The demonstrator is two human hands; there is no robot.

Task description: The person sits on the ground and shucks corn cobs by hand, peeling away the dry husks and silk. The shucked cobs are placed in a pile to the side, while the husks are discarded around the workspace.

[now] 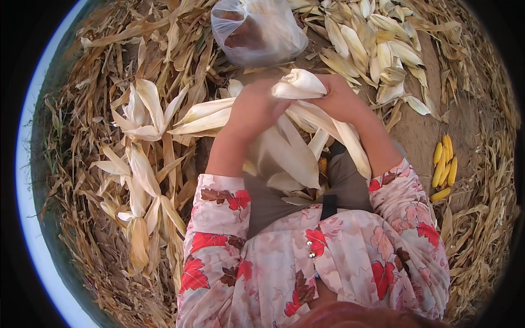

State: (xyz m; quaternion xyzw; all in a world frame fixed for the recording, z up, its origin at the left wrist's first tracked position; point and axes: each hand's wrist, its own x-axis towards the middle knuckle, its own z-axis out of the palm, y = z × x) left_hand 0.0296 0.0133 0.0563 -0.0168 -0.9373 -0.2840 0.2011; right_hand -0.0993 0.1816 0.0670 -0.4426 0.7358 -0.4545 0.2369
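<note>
Both hands meet in front of my body on a bundle of pale dry corn husks (299,84). My left hand (258,104) grips the bundle from the left, its fingertips mostly hidden. From the other side my right hand (340,96) closes on the same bundle near its folded end. Long husk leaves (293,153) hang below the hands over my lap, and more husks (205,117) stick out left past my left wrist. A bit of a yellow corn cob (323,165) shows among the leaves at my lap.
A clear plastic bag (266,37) with brownish contents sits ahead. Husks (369,49) are heaped at upper right. Several bare yellow corn ears (443,164) lie on soil at right. Opened pale husks (141,176) lie at left among dry stalks and leaves (102,102).
</note>
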